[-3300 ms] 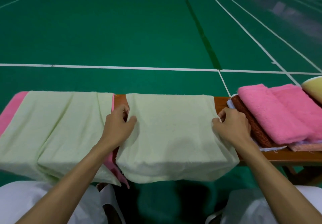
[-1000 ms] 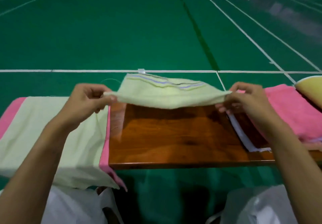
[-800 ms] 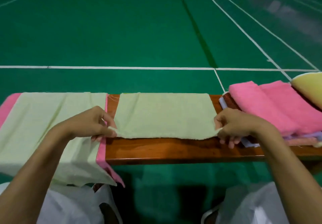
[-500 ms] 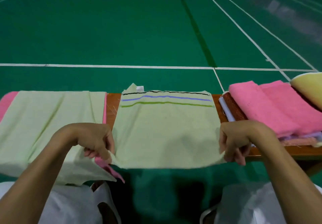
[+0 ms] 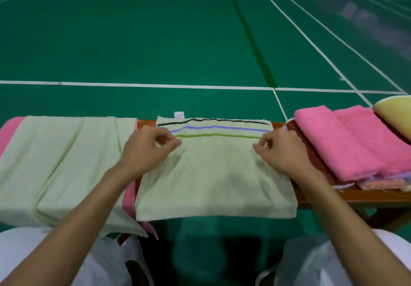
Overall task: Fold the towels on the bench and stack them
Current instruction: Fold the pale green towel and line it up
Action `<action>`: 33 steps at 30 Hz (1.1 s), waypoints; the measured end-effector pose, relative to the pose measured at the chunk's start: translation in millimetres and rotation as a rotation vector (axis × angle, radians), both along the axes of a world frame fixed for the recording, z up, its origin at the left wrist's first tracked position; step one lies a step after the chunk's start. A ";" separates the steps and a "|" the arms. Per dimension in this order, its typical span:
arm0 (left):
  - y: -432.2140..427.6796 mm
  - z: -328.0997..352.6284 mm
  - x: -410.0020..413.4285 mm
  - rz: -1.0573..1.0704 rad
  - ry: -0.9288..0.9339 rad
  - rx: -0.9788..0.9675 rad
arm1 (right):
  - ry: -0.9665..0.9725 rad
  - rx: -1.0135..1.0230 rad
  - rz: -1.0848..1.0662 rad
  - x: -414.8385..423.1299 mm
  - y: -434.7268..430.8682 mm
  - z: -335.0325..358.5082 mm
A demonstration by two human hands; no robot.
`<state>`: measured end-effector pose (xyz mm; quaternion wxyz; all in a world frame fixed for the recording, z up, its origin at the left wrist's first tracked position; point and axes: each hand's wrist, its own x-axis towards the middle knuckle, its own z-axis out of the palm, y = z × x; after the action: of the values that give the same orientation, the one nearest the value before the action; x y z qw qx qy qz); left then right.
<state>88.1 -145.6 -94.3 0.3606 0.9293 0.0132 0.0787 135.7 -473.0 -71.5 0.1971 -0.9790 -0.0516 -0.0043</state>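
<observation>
Furthest left, a pale green towel (image 5: 62,163) lies unfolded over a pink towel (image 5: 10,132), both draping off the near edge of the wooden surface (image 5: 355,198). Next, the left hand (image 5: 151,152) is down on the striped towel (image 5: 213,174), fingers curled close near its left edge; blur hides whether they pinch cloth. That towel lies flat mid-surface, with black, violet and green stripes along its far hem and its near edge overhanging. It looks thin, limp and light, so corners or side hems seem the best hold. The right hand (image 5: 282,154) mirrors this near the right edge, its grip equally unclear. Rightmost sits a folded stack (image 5: 347,143), fluffy pink on top.
</observation>
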 end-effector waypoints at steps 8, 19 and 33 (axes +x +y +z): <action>-62.1 -56.2 17.7 -0.210 0.044 0.499 | -0.013 -0.150 0.440 -4.2 63.2 -68.8; -24.0 -57.9 7.1 -0.112 0.090 0.558 | 0.018 -0.294 0.149 13.2 -7.0 -78.7; -19.6 -55.1 -5.8 -0.155 0.095 0.566 | 0.008 -0.268 0.107 -2.2 -6.5 -76.6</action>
<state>82.3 -165.2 -149.3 0.0912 0.9938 -0.0635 0.0077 133.5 -479.5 -148.1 0.0649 -0.9924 -0.1029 0.0170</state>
